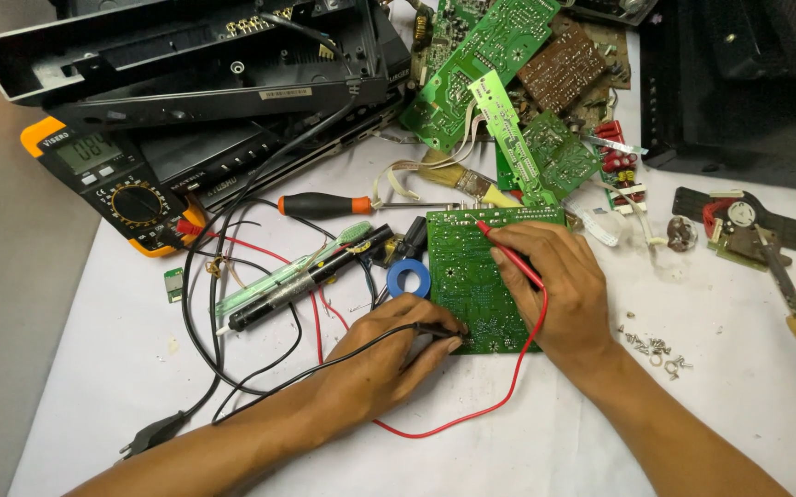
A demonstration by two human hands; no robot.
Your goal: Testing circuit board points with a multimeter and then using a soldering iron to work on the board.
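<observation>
Counter (pixel 94 405): covered in white sheet, strewn with parts and tools.
Black casing (pixel 186 55): opened device shell, far left corner, tilted over a second flat black unit.
Board pile (pixel 518 83): several green and brown circuit boards heaped at top centre.
Green board (pixel 467 276): lying flat in the middle, solder side up, under both hands.
Meter (pixel 117 179): orange-edged, black dial, lit display, left of centre beside the casing.
Right hand (pixel 559 290): resting on right edge of green board, fingers pressed together, pinching red probe.
Left hand (pixel 384 354): at lower left corner of green board, fingers curled, pinching black probe.
Red probe (pixel 508 253): tip touching upper part of green board; red lead looping below the board.
Black probe (pixel 435 331): tip on bottom edge of green board; black lead trailing left.
Screwdriver (pixel 324 204): orange and black handle, lying above the green board.
Tape roll (pixel 408 276): blue, touching left edge of green board.
Screws (pixel 654 348): small loose cluster, right of the right wrist.
</observation>
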